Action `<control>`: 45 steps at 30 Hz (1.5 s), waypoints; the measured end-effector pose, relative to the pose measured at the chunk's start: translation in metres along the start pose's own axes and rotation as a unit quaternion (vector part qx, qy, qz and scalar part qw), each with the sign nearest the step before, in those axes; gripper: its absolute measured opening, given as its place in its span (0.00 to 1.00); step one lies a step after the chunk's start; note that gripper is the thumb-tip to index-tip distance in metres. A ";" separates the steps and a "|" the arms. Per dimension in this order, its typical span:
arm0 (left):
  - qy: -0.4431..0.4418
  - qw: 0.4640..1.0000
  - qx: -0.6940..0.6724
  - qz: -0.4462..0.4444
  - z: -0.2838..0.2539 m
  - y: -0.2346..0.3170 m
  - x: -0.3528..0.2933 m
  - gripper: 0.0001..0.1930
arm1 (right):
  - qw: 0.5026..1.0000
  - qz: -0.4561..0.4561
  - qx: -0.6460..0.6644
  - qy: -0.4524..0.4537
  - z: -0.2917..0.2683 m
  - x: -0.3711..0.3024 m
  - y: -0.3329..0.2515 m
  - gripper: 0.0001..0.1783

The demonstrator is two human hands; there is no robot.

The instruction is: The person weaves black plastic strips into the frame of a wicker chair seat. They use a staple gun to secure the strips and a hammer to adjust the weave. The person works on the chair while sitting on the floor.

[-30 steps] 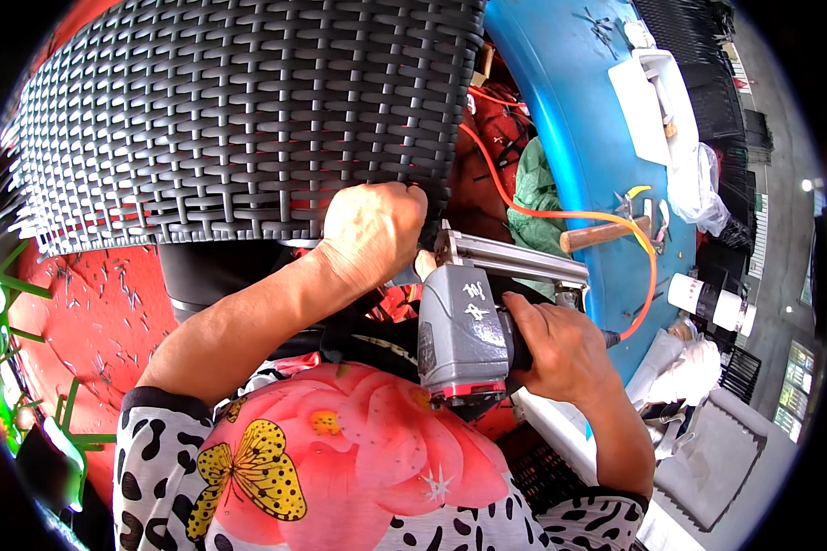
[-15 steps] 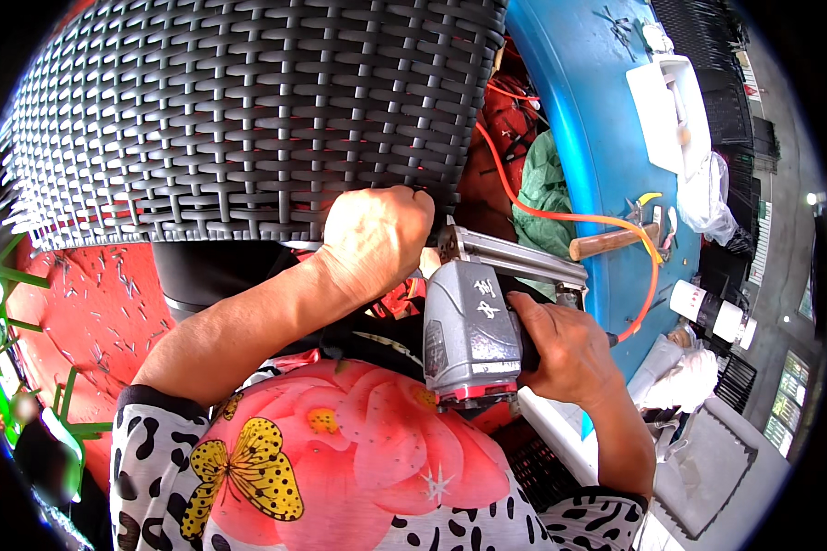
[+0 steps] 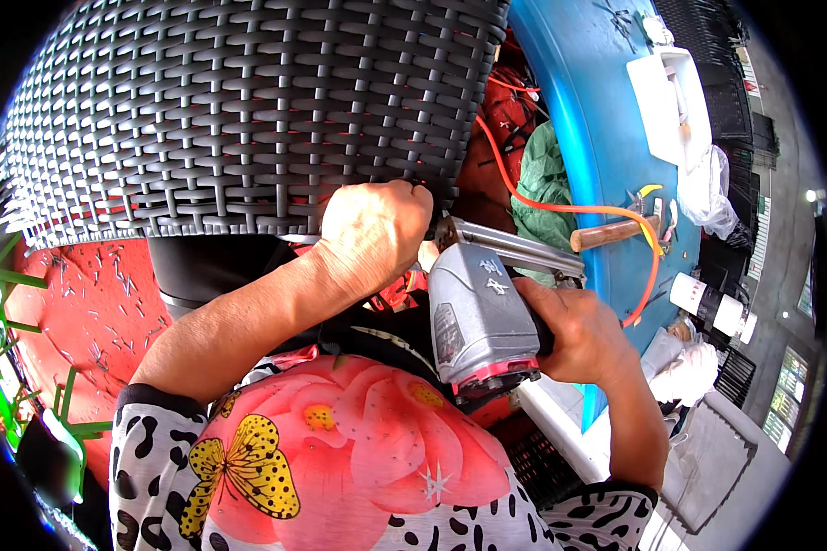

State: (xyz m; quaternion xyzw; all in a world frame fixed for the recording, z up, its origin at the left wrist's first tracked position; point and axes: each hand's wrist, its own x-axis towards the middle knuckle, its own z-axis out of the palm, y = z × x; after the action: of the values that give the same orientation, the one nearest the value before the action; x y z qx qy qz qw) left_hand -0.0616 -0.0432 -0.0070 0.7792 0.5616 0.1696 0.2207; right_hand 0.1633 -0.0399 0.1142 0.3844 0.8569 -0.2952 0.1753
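Note:
A large dark grey woven wicker panel fills the upper left. My left hand is closed around its lower edge near the right corner, fingers curled and partly hidden. In my right hand is the grip of a grey air staple gun with a red and black end cap. Its nose points up toward the panel's corner, just right of my left hand. Whether the nose touches the wicker is hidden. The gun's metal magazine runs rightward from the nose toward the blue table.
A blue table curves along the right, bearing a wooden-handled hammer and a white box. An orange hose loops over its edge. Green cloth lies beside it. Dark scraps litter the red surface at left.
The staple gun's body has swung slightly right and tilted, along with my right hand. My left hand keeps its hold; the panel's lower edge has shifted up a little.

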 end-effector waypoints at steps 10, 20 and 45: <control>0.049 0.996 -0.033 0.062 0.007 -0.009 -0.009 0.05 | 1.000 -0.006 0.013 -0.013 0.000 0.003 0.009 0.39; -0.223 0.821 -0.504 -0.148 0.037 -0.006 -0.063 0.15 | 1.000 0.006 -0.001 -0.016 -0.002 0.000 0.009 0.39; -0.033 0.400 -0.870 -0.286 0.068 -0.025 -0.046 0.09 | 0.999 0.031 0.007 0.003 -0.010 0.007 -0.001 0.33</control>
State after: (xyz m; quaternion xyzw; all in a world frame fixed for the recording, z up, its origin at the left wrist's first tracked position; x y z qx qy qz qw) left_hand -0.0609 -0.0901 -0.0791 -0.0354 0.2924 0.4676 0.8334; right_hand 0.1576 -0.0302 0.1187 0.4133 0.8428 -0.2946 0.1793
